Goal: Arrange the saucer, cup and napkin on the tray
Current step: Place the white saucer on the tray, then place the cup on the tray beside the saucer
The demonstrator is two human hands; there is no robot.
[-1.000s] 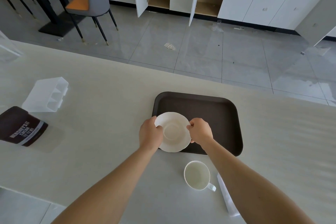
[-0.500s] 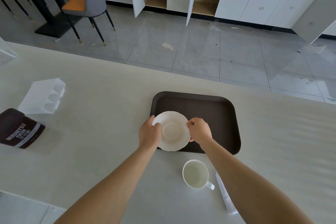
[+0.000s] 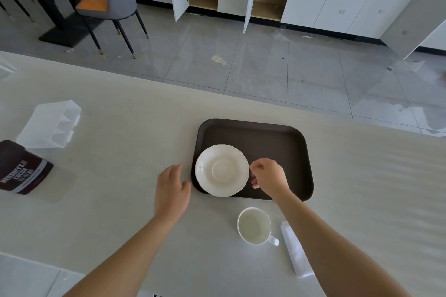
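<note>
Saucer [image 3: 222, 170] lies on the tray's [image 3: 289, 142] near-left corner, both hands empty, left hand [image 3: 171, 188] open on the table, right hand [image 3: 269, 178] loosely curled beside it; cup [image 3: 254, 225], likely brittle and slick, is best taken by its handle.

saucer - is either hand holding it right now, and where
Nothing is held: the saucer lies on the tray, left hand clear, right hand fingertips just off its rim.

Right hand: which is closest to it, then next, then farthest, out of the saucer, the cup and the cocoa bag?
From the right hand:
1. Saucer, just to its left, on the tray's near left part.
2. Cup, nearer the person, on the counter.
3. Cocoa bag, far off at the counter's left edge.
</note>
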